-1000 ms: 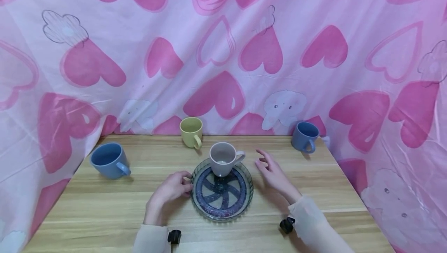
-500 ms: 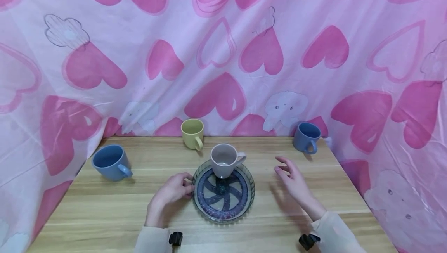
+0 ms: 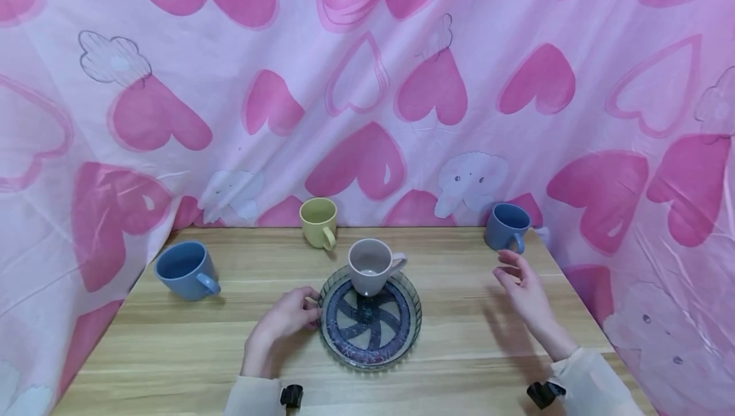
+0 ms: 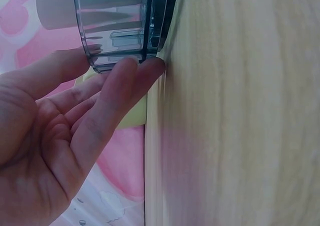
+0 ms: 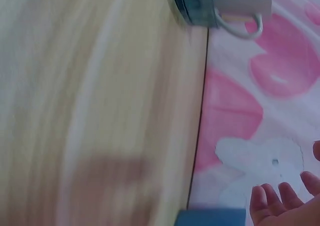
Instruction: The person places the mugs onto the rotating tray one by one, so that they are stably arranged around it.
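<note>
Glass plate (image 3: 370, 342) sits mid-counter (image 3: 172, 333) with a grey mug (image 3: 369, 266) on its twelve o'clock edge; likely rigid, smooth, breakable, best gripped at the ribbed rim; left hand (image 3: 284, 320) touches that rim at nine o'clock, fingers lightly bent; right hand (image 3: 525, 288) hovers empty, fingers relaxed, near the blue mug (image 3: 505, 226) at two o'clock; no readable writing

Pale cream sleeves (image 3: 591, 374) to the wrists, a small black clip (image 3: 291, 395) at each cuff
</note>
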Motion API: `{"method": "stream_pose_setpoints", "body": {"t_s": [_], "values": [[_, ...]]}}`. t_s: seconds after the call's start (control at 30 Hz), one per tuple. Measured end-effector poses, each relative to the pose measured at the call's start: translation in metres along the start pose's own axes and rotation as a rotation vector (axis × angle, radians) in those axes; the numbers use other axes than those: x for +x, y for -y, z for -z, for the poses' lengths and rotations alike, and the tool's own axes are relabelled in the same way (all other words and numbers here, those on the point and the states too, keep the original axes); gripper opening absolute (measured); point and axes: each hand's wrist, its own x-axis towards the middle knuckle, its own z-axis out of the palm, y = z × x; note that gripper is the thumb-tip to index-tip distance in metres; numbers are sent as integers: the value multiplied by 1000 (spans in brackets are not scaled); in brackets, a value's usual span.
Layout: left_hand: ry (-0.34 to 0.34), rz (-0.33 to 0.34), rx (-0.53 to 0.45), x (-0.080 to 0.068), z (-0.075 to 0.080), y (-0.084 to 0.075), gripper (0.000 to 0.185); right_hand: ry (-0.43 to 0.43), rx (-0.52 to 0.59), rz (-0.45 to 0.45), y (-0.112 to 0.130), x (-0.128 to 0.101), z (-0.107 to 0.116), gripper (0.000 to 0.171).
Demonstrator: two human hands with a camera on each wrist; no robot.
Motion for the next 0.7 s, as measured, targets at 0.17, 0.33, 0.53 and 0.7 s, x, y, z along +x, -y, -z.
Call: {"method": "stream_pose_setpoints", "body": {"t_s": [0.17, 0.33, 0.53, 0.7], "values": [[4, 0, 5, 1, 0, 2, 30, -62, -24, 10, -2, 12, 15, 35], [-1, -14, -10, 1, 1, 2, 30, -138, -77, -35, -11, 25, 22, 40], [5, -19, 6, 0, 1, 3, 29, -174, -131, -114, -30, 39, 26, 39], [5, -23, 11, 1, 0, 3, 30, -211, -71, -233, -42, 46, 28, 39]]}}
